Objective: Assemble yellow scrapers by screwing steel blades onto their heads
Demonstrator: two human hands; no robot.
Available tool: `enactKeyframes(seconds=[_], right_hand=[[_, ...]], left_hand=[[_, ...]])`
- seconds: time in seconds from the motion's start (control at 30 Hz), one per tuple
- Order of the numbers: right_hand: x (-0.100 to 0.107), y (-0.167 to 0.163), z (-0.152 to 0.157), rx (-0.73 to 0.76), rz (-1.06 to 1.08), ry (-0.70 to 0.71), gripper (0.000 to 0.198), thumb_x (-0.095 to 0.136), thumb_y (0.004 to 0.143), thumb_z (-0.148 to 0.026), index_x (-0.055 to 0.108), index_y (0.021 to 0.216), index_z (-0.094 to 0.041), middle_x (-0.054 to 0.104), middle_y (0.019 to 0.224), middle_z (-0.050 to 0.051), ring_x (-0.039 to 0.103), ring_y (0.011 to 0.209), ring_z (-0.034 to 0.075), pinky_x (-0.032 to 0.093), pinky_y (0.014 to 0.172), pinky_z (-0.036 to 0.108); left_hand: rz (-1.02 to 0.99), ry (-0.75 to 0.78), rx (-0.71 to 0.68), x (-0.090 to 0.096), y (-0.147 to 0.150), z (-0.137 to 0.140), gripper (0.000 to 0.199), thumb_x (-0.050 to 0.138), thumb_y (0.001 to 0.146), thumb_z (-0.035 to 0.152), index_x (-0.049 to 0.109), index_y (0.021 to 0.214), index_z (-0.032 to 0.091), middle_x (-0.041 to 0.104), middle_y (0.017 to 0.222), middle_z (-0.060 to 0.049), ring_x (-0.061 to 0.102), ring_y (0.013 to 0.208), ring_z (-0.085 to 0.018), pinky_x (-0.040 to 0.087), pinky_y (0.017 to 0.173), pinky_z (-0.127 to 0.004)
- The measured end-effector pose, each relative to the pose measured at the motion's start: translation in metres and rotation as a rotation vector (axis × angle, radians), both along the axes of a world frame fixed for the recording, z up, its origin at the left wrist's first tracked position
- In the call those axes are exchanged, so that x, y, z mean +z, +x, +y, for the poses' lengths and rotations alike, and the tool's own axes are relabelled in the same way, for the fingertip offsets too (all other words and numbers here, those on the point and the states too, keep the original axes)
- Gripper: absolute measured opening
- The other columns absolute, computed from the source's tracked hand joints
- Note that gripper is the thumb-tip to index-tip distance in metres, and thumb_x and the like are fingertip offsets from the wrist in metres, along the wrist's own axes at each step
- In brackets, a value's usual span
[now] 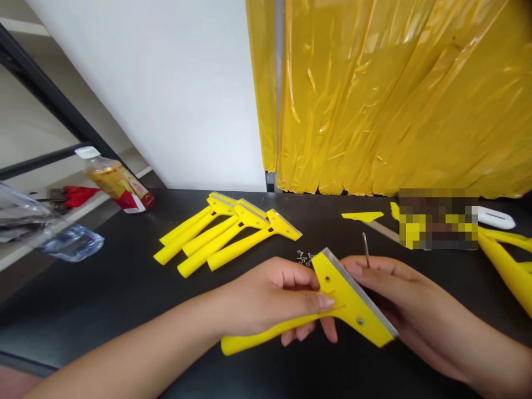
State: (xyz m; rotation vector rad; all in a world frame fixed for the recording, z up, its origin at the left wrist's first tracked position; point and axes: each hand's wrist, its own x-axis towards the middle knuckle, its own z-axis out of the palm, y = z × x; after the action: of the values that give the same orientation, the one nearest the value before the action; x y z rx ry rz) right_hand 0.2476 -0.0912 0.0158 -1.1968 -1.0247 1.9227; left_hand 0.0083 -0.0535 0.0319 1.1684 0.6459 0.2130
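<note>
My left hand (266, 299) is closed round the neck of a yellow scraper (353, 307), its thumb pressed on the flat head. A metal blade strip runs along the scraper's upper right edge. One hole in the head shows a screw; the other looks dark and bare. Close behind that edge is my right hand (411, 310), fingers curled round a screwdriver (366, 249). Only the screwdriver's thin metal shaft shows, pointing up; its handle is hidden in the hand. Several small screws (305, 257) lie on the black table just beyond my left hand.
Several yellow scrapers (239, 235) lie in an overlapping row on the table (145, 321). A drink bottle (120, 180) and a clear plastic container (70, 238) are at the left. More yellow parts (505, 266) and a white cutter (494, 218) are at the right. Yellow film (394, 100) covers the back.
</note>
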Motion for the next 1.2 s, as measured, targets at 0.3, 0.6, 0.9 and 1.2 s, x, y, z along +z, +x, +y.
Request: enactKeyframes(seconds=[0.3,0.6,0.9,1.2], right_hand=[[0.004,0.005,0.0,0.031,-0.008,0.028,0.033,0.084,0.091,-0.051,0.085,0.107,-0.022,0.071,0.08,0.005,0.046,0.064,0.013,0.031,0.057,0.027],[0.005,0.01,0.009,0.07,-0.122,0.101,0.037,0.087,0.088,-0.054,0.082,0.1,-0.02,0.063,0.076,0.001,0.037,0.062,0.01,0.026,0.055,0.025],[0.001,0.013,0.016,0.066,-0.181,0.222,0.037,0.082,0.093,-0.057,0.081,0.101,-0.021,0.063,0.08,-0.001,0.043,0.067,0.01,0.031,0.058,0.024],[-0.003,0.021,0.027,-0.203,-0.239,0.48,0.028,0.066,0.103,-0.054,0.072,0.108,-0.027,0.057,0.086,-0.001,0.046,0.07,0.015,0.041,0.058,0.026]], left_hand=[[0.074,0.112,0.016,0.003,-0.002,0.001,0.037,0.069,0.103,0.05,0.077,0.099,0.014,0.076,0.09,-0.007,0.056,0.061,-0.009,0.05,0.055,-0.019],[0.108,0.266,0.111,0.001,0.002,-0.003,0.035,0.066,0.103,0.052,0.069,0.103,0.018,0.06,0.074,0.002,0.058,0.058,-0.01,0.048,0.051,-0.019],[0.072,0.228,0.359,-0.005,0.012,-0.008,0.025,0.074,0.097,0.043,0.074,0.096,0.018,0.069,0.079,-0.001,0.074,0.069,-0.016,0.051,0.048,-0.017],[-0.037,0.233,0.613,0.002,0.006,0.001,0.022,0.081,0.095,0.038,0.08,0.092,0.017,0.078,0.081,-0.005,0.076,0.069,-0.017,0.058,0.053,-0.019]])
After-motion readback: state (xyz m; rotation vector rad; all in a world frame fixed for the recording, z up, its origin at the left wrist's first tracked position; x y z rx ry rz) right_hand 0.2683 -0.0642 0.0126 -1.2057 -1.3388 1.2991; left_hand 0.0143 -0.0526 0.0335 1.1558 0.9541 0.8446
